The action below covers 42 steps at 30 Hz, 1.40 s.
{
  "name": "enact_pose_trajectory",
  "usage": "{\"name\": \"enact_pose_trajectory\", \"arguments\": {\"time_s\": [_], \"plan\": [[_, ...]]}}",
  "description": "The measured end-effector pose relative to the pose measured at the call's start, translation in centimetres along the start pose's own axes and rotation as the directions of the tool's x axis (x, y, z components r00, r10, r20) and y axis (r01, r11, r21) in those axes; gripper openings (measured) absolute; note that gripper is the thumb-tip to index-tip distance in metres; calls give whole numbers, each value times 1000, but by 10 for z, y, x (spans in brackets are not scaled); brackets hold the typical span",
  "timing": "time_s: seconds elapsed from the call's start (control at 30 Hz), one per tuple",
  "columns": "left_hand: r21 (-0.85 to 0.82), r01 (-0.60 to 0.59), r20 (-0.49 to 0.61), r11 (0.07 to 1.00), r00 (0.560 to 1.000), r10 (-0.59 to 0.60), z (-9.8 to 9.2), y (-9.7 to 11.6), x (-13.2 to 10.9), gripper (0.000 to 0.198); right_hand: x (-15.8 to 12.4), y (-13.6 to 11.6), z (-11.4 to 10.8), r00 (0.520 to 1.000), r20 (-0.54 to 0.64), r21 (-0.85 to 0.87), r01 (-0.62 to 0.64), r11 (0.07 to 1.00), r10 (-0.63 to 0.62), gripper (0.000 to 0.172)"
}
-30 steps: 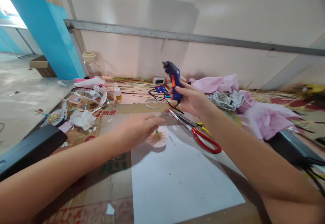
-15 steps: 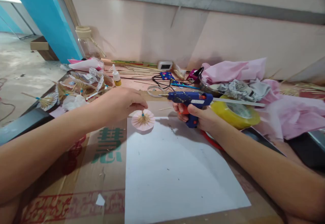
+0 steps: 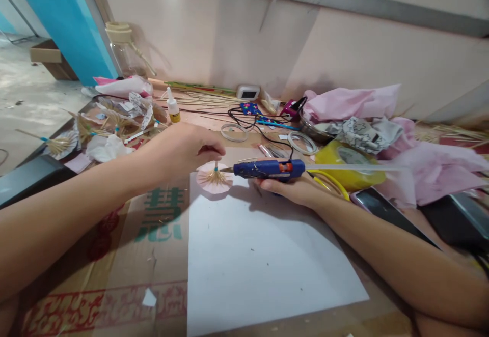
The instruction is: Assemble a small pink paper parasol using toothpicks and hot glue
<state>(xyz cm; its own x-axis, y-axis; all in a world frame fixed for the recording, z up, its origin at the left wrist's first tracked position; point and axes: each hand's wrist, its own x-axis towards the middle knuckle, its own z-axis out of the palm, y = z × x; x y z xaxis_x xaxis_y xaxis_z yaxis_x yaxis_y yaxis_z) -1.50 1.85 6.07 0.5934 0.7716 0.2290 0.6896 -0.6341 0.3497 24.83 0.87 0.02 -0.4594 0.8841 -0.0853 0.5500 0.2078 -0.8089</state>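
My left hand [image 3: 191,148] pinches the stem of a small pale pink paper disc [image 3: 214,183] with straw-coloured strands fanning from a blue band. The disc is at the top left corner of a white sheet [image 3: 263,255]. My right hand [image 3: 290,187] is wrapped round a blue hot glue gun [image 3: 267,169], now turned on its side. Its nozzle points left and reaches the strands just below the blue band; whether it touches them I cannot tell. A clear glue stick [image 3: 344,167] sticks out of the gun's back.
Similar fan-shaped pieces [image 3: 61,142] and crumpled paper lie at the left. Behind are a small glue bottle [image 3: 173,107], thin sticks and a glass jar [image 3: 128,57]. Yellow tape [image 3: 340,174], pink paper [image 3: 351,104] and a phone [image 3: 389,215] lie at the right.
My right hand has moved the glue gun left and slightly down, rolling it over, so its nozzle is now at the strands. My left hand still pinches the stem. The view has shifted slightly.
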Motion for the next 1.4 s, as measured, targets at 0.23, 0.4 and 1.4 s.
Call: {"name": "enact_pose_trajectory", "arguments": {"time_s": [0.23,0.4,1.4], "plan": [[7,-58,-21,998,998,58,8,-6,-1,19,-2,7,1,999,-31,-14,-11,1000,11,44],[7,-55,-26,998,998,55,8,-4,-1,20,-2,8,2,999,-48,-55,-18,998,15,41],[101,-144,-29,984,989,148,9,1,-4,23,-3,8,-1,996,-26,-82,-84,993,82,44]]}}
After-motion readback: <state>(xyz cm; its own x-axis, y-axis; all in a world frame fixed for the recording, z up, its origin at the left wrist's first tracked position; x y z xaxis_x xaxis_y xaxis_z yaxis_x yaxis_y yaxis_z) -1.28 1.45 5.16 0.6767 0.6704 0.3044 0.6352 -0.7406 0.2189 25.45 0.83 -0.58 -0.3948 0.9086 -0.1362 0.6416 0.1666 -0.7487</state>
